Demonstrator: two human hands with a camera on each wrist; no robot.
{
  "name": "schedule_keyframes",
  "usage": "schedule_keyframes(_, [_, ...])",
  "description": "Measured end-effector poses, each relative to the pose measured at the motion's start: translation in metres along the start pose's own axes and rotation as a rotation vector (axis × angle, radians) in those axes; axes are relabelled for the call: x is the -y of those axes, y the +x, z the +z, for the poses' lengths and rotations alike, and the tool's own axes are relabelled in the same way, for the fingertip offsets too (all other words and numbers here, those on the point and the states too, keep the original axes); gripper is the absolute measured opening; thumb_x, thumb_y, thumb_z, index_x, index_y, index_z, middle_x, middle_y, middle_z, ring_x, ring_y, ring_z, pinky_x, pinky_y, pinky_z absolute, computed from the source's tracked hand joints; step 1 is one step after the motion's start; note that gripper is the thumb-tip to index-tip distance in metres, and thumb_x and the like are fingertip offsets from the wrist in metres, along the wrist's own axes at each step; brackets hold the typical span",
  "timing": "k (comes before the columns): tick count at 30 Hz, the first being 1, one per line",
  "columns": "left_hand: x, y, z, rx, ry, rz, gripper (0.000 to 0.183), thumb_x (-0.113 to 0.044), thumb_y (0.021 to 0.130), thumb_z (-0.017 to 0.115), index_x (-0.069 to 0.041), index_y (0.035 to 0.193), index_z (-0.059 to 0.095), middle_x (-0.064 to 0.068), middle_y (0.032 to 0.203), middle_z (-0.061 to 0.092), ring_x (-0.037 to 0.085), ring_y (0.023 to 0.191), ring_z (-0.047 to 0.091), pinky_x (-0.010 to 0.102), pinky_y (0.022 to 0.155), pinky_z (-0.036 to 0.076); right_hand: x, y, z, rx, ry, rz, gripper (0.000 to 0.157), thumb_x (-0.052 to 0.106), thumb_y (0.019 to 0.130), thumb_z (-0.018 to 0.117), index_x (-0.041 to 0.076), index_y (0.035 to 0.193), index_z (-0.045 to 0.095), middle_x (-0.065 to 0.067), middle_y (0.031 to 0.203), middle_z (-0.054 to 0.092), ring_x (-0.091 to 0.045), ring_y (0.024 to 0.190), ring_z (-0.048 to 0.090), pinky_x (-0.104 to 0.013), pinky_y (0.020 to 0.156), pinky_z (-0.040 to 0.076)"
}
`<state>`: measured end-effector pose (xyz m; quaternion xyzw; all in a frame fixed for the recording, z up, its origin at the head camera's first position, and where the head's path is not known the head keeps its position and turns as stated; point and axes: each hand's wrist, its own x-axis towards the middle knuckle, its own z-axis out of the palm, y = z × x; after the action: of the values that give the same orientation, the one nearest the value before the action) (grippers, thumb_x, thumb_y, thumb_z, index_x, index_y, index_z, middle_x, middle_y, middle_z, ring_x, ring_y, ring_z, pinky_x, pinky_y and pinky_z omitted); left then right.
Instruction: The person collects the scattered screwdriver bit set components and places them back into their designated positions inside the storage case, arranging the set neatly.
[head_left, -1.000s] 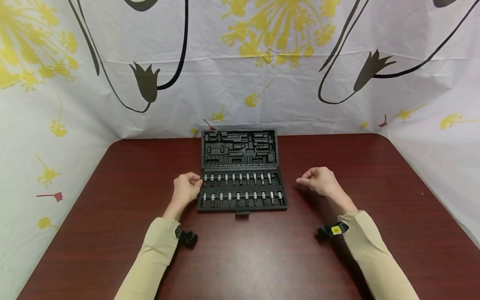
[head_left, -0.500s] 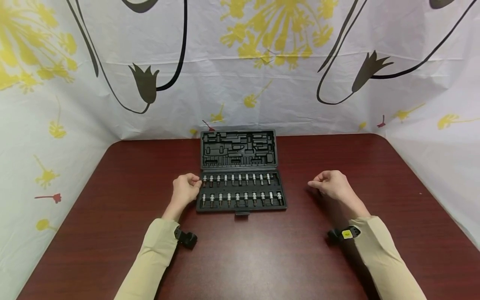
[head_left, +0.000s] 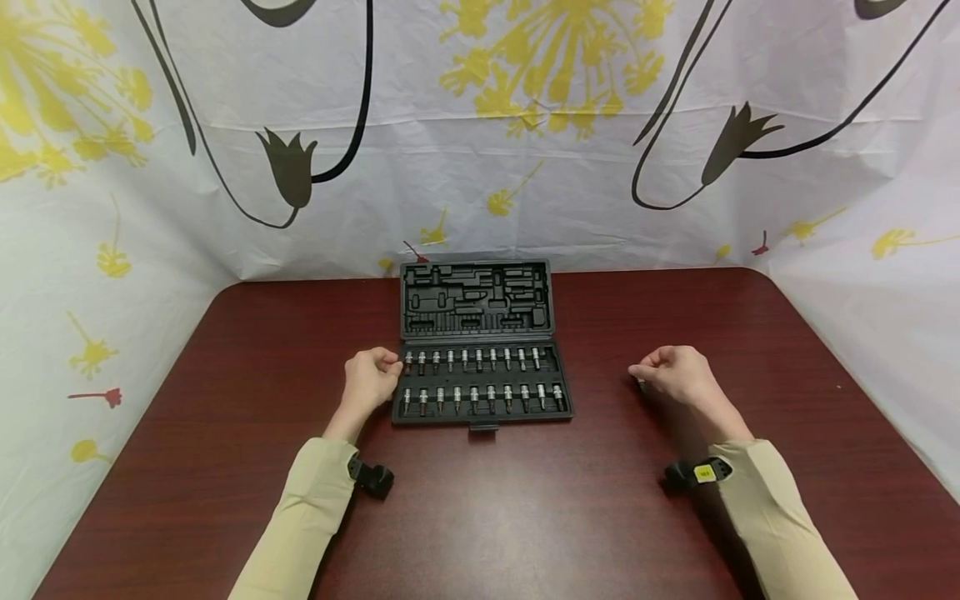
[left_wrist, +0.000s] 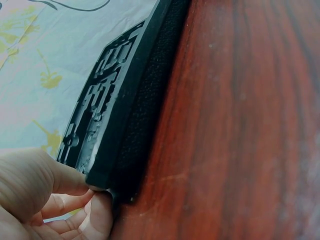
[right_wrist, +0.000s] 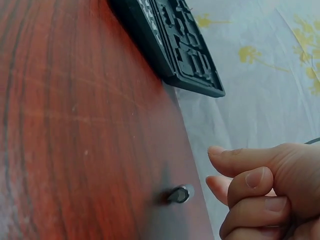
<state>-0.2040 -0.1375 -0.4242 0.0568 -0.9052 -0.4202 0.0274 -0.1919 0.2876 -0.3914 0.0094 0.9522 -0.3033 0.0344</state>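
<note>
An open black bit socket case (head_left: 483, 379) lies on the table, with two rows of silver-and-dark bit sockets in its base. My left hand (head_left: 372, 379) pinches the case's left edge between thumb and index finger, as the left wrist view also shows. To the right of the case, my right hand (head_left: 678, 375) is low over the table. A single small bit socket (right_wrist: 180, 194) stands on the wood beside its fingertips. In the right wrist view, thumb and index finger are parted and a gap separates them from that socket; the other fingers are curled.
The case's raised lid (head_left: 477, 298) has moulded hollows and stands near the table's far edge. Behind it hangs a white cloth (head_left: 480, 192) with flower prints. The dark red-brown table (head_left: 495, 517) extends around the case on both sides and in front.
My right hand has moved right and slightly nearer, away from the case. The small bit socket now shows below its fingertips. My left hand stays at the case's edge.
</note>
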Motion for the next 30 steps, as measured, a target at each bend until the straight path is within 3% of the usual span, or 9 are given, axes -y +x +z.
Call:
schedule_keyframes(14, [0.000, -0.001, -0.001, 0.014, -0.016, -0.001, 0.015, -0.006, 0.089, 0.060, 0.004, 0.098, 0.066, 0.019, 0.084, 0.064, 0.019, 0.055, 0.060, 0.030, 0.049, 0.052, -0.011, 0.002, 0.005, 0.017, 0.011, 0.078, 0.029, 0.028, 0.087, 0.066, 0.005, 0.070, 0.062, 0.005, 0.052, 0.047, -0.015, 0.055, 0.046, -0.028, 0.053, 0.038])
schedule_keyframes(30, [-0.002, -0.002, -0.001, 0.005, -0.013, 0.001, 0.014, -0.006, 0.088, 0.060, 0.004, 0.095, 0.066, 0.017, 0.078, 0.063, 0.016, 0.050, 0.057, 0.029, 0.047, 0.051, -0.011, 0.005, 0.007, 0.040, -0.037, 0.077, 0.030, 0.026, 0.084, 0.065, 0.004, 0.064, 0.066, 0.007, 0.048, 0.050, -0.011, 0.052, 0.047, -0.026, 0.052, 0.040])
